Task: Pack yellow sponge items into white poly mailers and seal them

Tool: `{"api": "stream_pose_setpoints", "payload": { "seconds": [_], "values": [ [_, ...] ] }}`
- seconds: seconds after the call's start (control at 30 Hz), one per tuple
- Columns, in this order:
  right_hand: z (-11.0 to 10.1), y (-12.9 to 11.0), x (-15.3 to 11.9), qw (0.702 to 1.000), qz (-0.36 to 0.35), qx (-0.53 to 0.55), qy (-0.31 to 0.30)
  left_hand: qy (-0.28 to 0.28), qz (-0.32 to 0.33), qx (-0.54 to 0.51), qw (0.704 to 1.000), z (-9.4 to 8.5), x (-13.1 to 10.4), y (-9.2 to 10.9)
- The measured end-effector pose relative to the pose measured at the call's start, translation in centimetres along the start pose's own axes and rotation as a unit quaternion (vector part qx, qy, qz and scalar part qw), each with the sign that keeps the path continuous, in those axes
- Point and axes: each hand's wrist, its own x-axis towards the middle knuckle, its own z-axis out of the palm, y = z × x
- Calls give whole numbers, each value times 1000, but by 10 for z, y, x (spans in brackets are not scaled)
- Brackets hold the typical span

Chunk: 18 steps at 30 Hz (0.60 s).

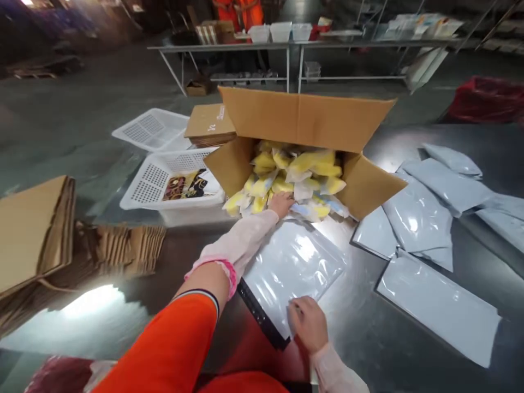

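In the head view, an open cardboard box [307, 121] holds many yellow items in clear wrapping [280, 183]. My left hand [281, 204] reaches to the box's front edge and rests on the wrapped items; its fingertips are partly lost among them, so its hold is unclear. A white plastic mailer [295, 262] with a black strip lies flat on the metal table in front of the box. Over the mailer's near right edge is my right hand [310, 323], its fingers curled together; whatever they may pinch is too small to make out.
White mailers [421, 218] lie spread at the right. White baskets [141, 188] and folded cardboard [33, 234] are on the left. Behind the box stands a long table [245, 47] with tubs, and people in orange [249, 13] beyond it.
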Motion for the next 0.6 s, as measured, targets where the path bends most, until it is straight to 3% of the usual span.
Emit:
{"api": "stream_pose_setpoints", "payload": {
  "seconds": [0.1,0.17,0.23,0.3,0.37,0.43,0.47,0.53,0.6],
  "values": [
    [28,-27,-5,990,-11,-100,-95,31,2,-61,998,-24,-31,-11],
    [35,-33,-11,982,-10,-147,-116,60,-58,-154,985,-38,-68,-15],
    [39,-37,-16,976,-25,-176,-125,46,-124,-283,950,-45,-117,-16],
    [44,-40,-17,970,-42,-202,-129,-40,-167,-429,887,-44,-174,-15],
    [48,-43,-15,965,-42,-228,-123,-177,-193,-547,795,-37,-233,-12],
    [49,-45,-9,963,-29,-247,-107,-279,-188,-613,715,-28,-286,-10],
    [48,-45,-6,962,-21,-254,-94,-305,-174,-630,692,-24,-308,-9],
    [45,-44,-3,962,-12,-266,-53,-328,-138,-628,692,-14,-339,-8],
    [40,-41,-3,961,-16,-275,10,-334,-129,-586,727,-3,-352,-6]
  ]
}}
